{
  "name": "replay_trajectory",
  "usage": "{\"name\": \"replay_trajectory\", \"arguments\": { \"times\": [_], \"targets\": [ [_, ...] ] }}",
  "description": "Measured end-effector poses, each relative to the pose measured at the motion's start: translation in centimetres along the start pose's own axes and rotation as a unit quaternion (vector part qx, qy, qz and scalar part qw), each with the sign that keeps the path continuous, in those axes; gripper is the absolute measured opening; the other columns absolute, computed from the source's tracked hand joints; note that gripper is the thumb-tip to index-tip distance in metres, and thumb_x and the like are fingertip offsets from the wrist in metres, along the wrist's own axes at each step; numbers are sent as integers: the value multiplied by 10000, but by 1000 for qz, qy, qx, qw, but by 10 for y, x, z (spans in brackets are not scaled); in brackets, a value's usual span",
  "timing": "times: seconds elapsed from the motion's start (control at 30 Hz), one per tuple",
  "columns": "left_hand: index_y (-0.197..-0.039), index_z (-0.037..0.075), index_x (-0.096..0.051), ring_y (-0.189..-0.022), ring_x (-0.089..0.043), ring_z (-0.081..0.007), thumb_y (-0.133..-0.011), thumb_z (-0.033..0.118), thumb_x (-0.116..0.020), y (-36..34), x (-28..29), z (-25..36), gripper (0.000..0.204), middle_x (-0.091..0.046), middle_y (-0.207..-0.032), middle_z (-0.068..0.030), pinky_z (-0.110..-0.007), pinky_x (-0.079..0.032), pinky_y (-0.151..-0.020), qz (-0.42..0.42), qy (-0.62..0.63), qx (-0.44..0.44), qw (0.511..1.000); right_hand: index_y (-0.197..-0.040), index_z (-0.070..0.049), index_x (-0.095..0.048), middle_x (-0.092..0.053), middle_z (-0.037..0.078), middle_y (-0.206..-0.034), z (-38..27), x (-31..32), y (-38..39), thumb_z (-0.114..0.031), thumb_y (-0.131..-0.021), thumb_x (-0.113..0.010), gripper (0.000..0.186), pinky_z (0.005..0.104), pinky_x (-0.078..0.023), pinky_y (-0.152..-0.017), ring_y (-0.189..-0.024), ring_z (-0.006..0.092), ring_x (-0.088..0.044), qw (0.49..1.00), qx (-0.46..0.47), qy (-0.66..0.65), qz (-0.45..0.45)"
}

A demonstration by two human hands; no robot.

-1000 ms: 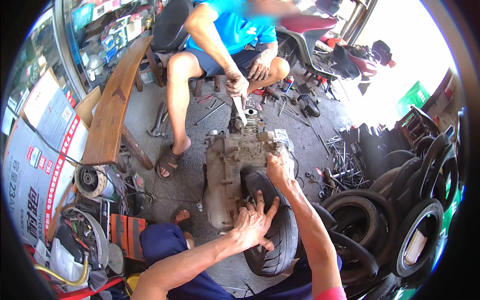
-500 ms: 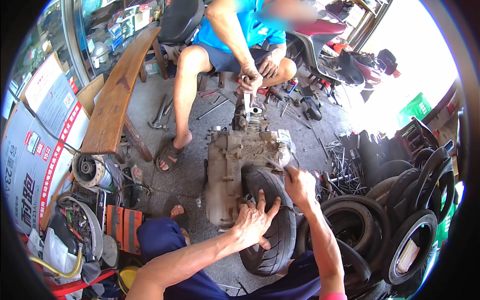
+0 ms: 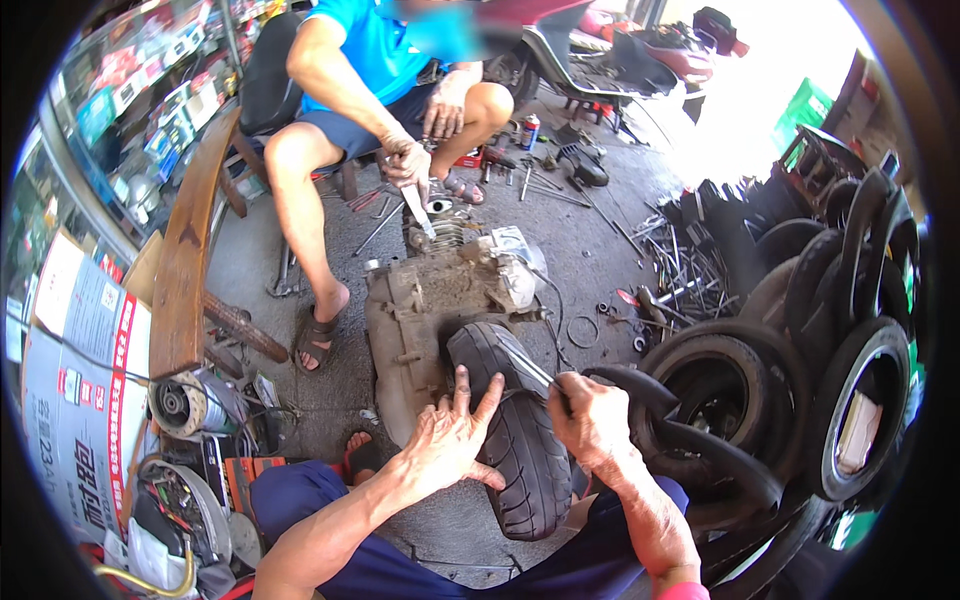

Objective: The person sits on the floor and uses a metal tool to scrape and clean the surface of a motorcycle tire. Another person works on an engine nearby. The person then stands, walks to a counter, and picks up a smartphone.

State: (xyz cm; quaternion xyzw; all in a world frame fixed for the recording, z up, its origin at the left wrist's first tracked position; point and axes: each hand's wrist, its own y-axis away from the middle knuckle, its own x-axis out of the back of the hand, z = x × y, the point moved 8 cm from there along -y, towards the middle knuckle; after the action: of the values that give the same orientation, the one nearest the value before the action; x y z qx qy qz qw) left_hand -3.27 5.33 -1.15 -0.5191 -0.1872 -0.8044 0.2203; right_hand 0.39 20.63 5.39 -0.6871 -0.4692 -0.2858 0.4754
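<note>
the black scooter tyre (image 3: pixel 527 475) stands upright between the person's knees, close against the near right side of the dirty grey engine unit (image 3: pixel 405 320); the hub is hidden, so how the two are joined cannot be told. the rubber should be firm, with little give under a palm, and its grooved tread ought to offer good friction unless grease has got onto it. the engine unit, with its cast casing, is probably heavy, stiff and gritty, awkward to lift; the tyre is best steadied by a broad palm across tread and shoulder

the left hand (image 3: pixel 445 445) lies just so, fingers splayed on the left part of the tread, pressing flat and wrapped around nothing. the right hand (image 3: pixel 592 420) is curled firmly around the near end of a slim metal tool (image 3: pixel 524 362), whose bright shaft points away and to the left over the upper tyre; whether its tip touches the rubber is unclear. the tool looks light, rigid and smooth, so the end inside the fist seems the place to hold it. the tyre thus sits under the left fingers and just left of the right fist

beyond, a co-worker's hand (image 3: pixel 406 165) grips a pale flat tool (image 3: pixel 414 207) by the cylinder fins (image 3: pixel 450 234)
</note>
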Motion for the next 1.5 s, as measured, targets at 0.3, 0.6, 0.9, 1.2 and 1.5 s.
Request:
{"name": "replay_trajectory", "arguments": {
  "times": [0.3,0.6,0.9,1.2,1.5],
  "targets": [
    [-1559,32,-59,-955,-611,-572,-563,760,-758,-2,-1,-1,1419,-414,-1254,-503,-539,-525,-849,-25,15,19,999,-943,-18,-511,-581,91,-610,-18,-29,20,-121,-820,-645,209,389,-480,-430,-490,265,-628,992,90,57,-74],
    [-1559,23,-80,-889,-631,-527,-566,744,-767,1,-1,-3,1407,-541,-1065,-380,-537,-531,-794,-22,64,-2,998,-1069,38,-525,-572,80,-616,-22,-30,18,-86,-802,-652,320,381,-475,-426,-494,254,-628,991,93,69,-73],
    [-1561,19,-88,-895,-631,-513,-538,682,-820,3,-2,-7,1421,-544,-1075,-357,-512,-527,-815,-25,62,-17,998,-1118,66,-536,-579,84,-631,-24,-31,19,-90,-805,-651,369,369,-469,-421,-495,244,-626,989,99,81,-75],
    [-1572,53,-81,-903,-632,-467,-525,612,-866,2,-4,-7,1422,-541,-1057,-324,-505,-517,-819,-16,65,-13,998,-1113,63,-545,-584,82,-638,-23,-32,21,-104,-808,-648,362,361,-463,-416,-491,233,-626,988,103,96,-66],
    [-1579,68,-58,-894,-638,-446,-500,653,-841,5,-3,-6,1457,-541,-1042,-313,-498,-516,-806,-14,48,-9,999,-1100,63,-553,-588,79,-647,-26,-31,22,-99,-808,-646,347,358,-468,-421,-492,223,-627,987,109,100,-55]
  ]
}}
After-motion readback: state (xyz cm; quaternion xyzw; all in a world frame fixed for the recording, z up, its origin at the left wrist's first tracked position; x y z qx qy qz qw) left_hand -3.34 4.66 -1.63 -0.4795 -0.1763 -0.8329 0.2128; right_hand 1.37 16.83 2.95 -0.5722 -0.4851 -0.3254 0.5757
